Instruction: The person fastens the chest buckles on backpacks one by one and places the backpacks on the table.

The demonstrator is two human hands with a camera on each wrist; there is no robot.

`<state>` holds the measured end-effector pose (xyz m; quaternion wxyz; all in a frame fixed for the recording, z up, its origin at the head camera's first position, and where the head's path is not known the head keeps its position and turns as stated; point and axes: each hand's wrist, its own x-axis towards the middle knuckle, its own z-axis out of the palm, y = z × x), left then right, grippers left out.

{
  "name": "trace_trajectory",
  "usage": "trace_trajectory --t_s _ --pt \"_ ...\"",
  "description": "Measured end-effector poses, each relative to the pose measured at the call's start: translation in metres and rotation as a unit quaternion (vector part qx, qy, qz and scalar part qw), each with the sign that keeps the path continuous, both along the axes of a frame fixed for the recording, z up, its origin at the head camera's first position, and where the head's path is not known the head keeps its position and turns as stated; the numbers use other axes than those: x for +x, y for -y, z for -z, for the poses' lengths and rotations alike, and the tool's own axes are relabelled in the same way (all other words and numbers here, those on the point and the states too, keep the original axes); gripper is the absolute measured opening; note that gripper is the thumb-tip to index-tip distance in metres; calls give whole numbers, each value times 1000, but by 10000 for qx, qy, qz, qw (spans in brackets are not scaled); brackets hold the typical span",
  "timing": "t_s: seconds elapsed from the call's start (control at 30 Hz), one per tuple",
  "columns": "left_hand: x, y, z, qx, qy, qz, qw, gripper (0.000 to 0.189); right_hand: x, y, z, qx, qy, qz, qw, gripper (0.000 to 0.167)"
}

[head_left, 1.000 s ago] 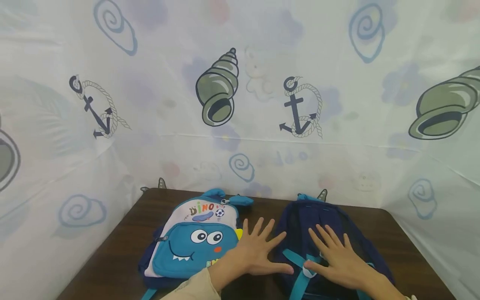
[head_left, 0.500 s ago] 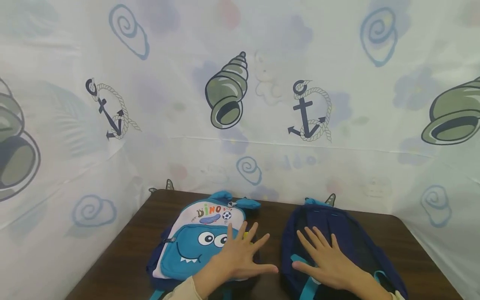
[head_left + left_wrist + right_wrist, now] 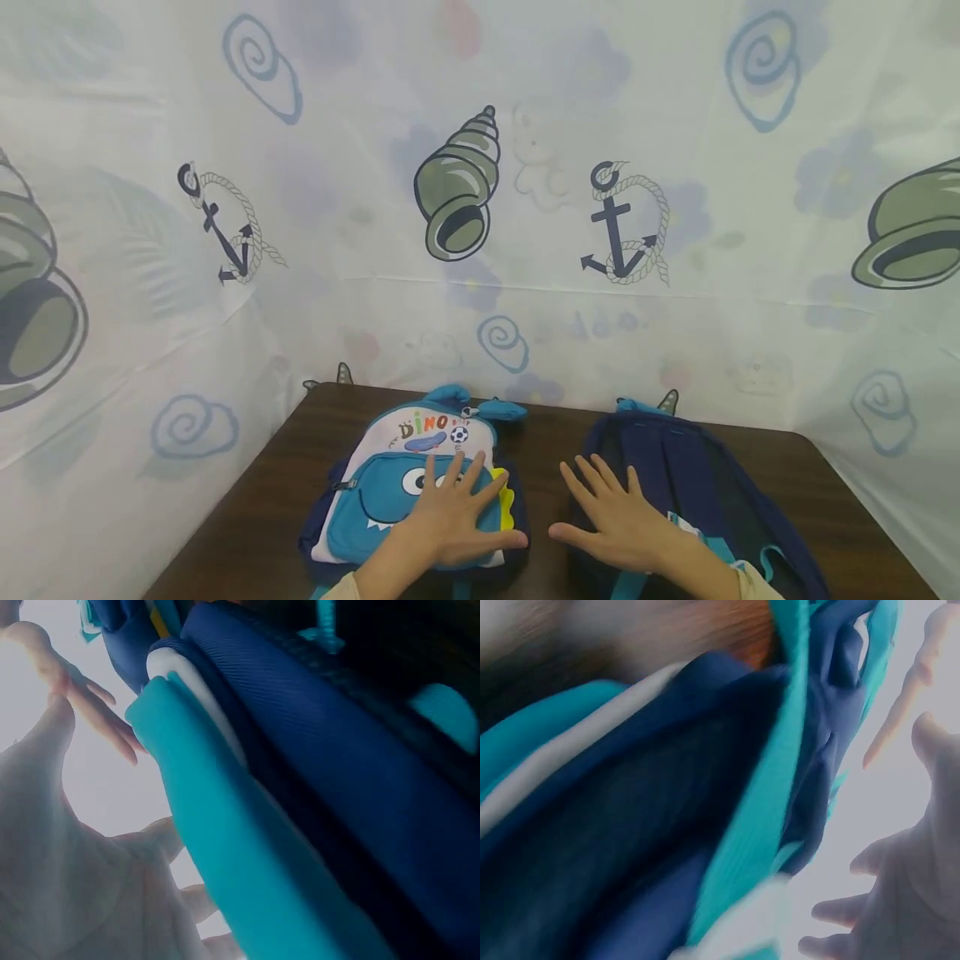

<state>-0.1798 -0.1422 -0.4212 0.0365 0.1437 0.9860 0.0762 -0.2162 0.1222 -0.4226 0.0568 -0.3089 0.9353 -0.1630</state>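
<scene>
My left hand is spread above a child's backpack with a blue dinosaur face and white top, at the left of the table. Its straight fingers cover part of the printed eyes, and it holds nothing. Spread likewise, my right hand hovers over the left side of a navy backpack that lies with its strap side up. In the left wrist view the palm shows beside the teal pocket. The right wrist view shows the other palm near a teal strap.
Both backpacks lie on a dark brown wooden table with rounded corners. A white cloth printed with shells and anchors hangs behind and along the sides. A grey-blue zip pull sits on the left backpack's edge.
Both hands have shifted left, fingers still spread; the right hand has come off the navy backpack's middle towards its left edge. The head view has turned slightly left. The backpacks stay in place.
</scene>
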Motion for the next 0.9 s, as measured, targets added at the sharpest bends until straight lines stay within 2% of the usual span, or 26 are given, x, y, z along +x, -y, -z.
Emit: trace_trajectory --t_s 0.33,0.67,0.9 --pt "6 26 6 142 -5 -292 9995 88 0 37 5 273 281 38 9992 87" --pt "16 53 17 196 196 -882 9957 90 3 69 11 434 481 90 9979 92" --pt "20 67 19 301 150 -1292 9910 89 8 96 7 476 375 73 9981 99"
